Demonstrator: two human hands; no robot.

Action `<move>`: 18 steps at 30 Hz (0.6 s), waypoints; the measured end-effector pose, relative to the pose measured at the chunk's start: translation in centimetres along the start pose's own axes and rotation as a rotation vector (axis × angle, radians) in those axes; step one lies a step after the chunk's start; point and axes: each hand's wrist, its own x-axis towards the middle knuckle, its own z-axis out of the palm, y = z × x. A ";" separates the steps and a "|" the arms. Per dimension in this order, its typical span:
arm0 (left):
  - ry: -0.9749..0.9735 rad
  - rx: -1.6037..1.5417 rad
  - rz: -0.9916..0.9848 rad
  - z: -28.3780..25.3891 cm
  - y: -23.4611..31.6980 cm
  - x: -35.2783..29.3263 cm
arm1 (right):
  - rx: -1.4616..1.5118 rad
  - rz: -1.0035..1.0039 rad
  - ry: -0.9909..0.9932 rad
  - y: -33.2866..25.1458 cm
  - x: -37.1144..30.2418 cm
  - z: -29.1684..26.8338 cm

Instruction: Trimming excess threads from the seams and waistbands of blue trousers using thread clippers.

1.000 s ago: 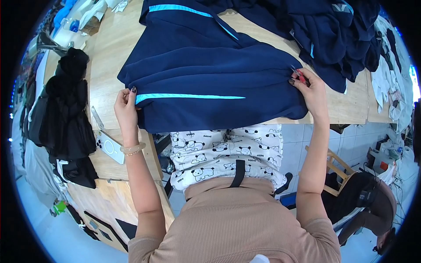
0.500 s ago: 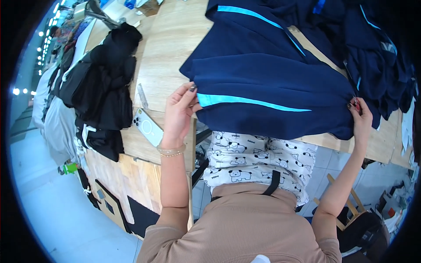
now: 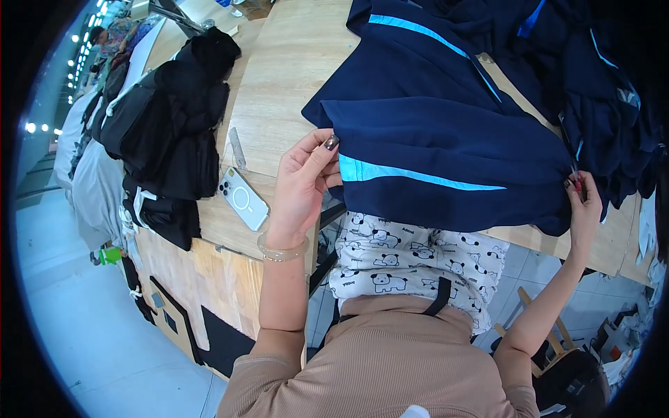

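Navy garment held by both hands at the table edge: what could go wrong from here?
1. The garment overhangs the table edge; if the left hand or right hand loosens, it may slide off.
2. The phone lies close to the left hand near the edge; a sweep of cloth could knock it down.

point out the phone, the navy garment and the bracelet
phone [image 3: 243, 198], head view, middle of its white back
navy garment [image 3: 446, 139], head view, folded top layer
bracelet [image 3: 281, 249], head view, clear band on the left wrist
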 end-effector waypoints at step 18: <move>-0.344 0.116 0.072 8.2 1.5 0.4 | 0.659 -0.418 -0.398 -20.0 -2.8 7.6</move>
